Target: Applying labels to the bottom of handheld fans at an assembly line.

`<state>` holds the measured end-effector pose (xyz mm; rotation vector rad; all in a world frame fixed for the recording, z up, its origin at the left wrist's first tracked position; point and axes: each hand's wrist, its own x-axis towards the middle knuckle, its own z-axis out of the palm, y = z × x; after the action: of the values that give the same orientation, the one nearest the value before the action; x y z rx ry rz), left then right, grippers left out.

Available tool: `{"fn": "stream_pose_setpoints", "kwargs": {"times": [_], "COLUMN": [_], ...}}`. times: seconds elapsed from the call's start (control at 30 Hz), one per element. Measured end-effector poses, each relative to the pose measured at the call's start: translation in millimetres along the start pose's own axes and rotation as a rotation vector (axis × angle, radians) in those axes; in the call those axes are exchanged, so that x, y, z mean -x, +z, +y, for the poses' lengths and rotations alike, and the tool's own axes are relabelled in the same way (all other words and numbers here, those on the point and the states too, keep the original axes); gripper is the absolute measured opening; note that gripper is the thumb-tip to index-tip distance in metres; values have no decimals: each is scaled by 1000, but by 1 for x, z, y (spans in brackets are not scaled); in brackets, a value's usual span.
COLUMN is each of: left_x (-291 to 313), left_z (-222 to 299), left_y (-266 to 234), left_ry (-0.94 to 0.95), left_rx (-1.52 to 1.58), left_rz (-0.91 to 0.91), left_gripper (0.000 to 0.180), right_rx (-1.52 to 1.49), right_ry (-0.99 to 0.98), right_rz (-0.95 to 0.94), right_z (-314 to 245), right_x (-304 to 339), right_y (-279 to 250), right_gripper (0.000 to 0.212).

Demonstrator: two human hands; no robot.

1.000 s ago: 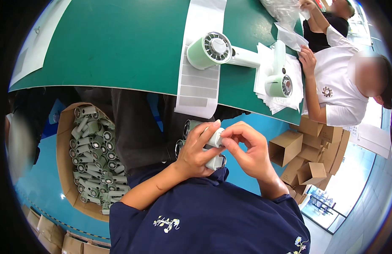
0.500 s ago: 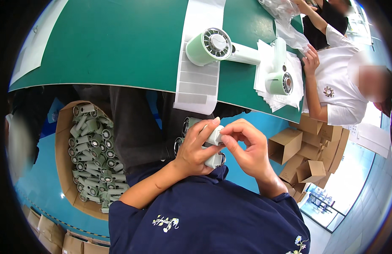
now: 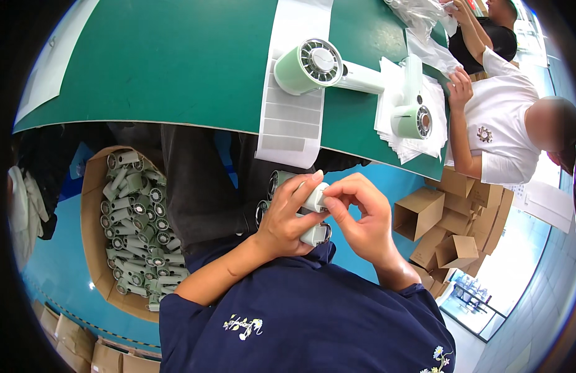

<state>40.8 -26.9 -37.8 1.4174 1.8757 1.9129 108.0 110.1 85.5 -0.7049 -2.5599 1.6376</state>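
Two pale green handheld fans are in my left hand [image 3: 280, 225], its fingers wrapped round them in front of my lap. The upper fan [image 3: 316, 198] points its handle end to the right; the lower fan [image 3: 314, 235] has a ring-like loop at its end. Their round heads stick out on the left, partly covered by my fingers. My right hand [image 3: 367, 222] is closed, thumb and forefinger pinched at the upper fan's handle end. Whatever lies between those fingertips is hidden.
On the green table [image 3: 176, 62] lie a fan [image 3: 308, 67] on a printed sheet and another fan [image 3: 412, 118] on white papers. A carton [image 3: 92, 236] full of fans stands at left. Cardboard boxes [image 3: 418, 214] are at right. Two people handle clear plastic bags [image 3: 418, 18].
My hands and the two fans stay almost in place. At far right the co-workers shift slightly, handling the plastic bags.
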Motion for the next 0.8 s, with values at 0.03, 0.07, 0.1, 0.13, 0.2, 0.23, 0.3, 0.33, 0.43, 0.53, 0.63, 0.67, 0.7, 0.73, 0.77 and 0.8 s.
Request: {"fn": "stream_pose_setpoints", "kwargs": {"times": [0.03,0.07,0.1,0.13,0.2,0.23,0.3,0.33,0.43,0.53,0.63,0.67,0.7,0.73,0.77,0.8], "left_x": [1,2,2,2,2,2,3,3,2,2,2,2,2,1,1,0], "left_z": [0,-1,-2,-2,-2,-3,-2,-2,-3,-2,-2,-2,-3,-2,-1,0], "left_y": [0,0,1,1,1,1,2,2,2,2,2,2,2,1,0,-1], "left_ry": [-1,1,3,3,11,11,17,17,23,16,19,18,18,21,15,8], "left_rx": [1,1,1,1,0,0,-5,-4,-4,2,13,10,7,8,-2,-12], "left_rz": [0,3,6,6,7,8,10,10,15,12,25,18,10,10,-7,-23], "left_gripper": [45,46,46,46,44,44,43,43,43,45,45,46,47,47,49,50], "right_rx": [30,60,60,117,175,191,209,225,272,315,295,265,267,176,85,87], "right_ry": [-24,-50,-50,-89,-127,-138,-148,-160,-189,-197,-128,-68,-69,26,121,119], "right_rz": [28,55,55,75,94,111,129,131,155,181,174,164,167,177,185,187], "right_z": [-1,-2,-3,-4,-7,-8,-9,-9,-5,-7,-11,-11,-10,-7,-5,-3], "right_x": [0,0,0,-1,-1,-1,0,0,1,1,-1,-2,-2,-3,-4,-6], "right_y": [2,4,5,5,6,7,8,8,10,12,11,10,10,11,10,9], "right_gripper": [14,14,14,16,18,19,21,23,24,25,24,23,23,22,22,22]}}
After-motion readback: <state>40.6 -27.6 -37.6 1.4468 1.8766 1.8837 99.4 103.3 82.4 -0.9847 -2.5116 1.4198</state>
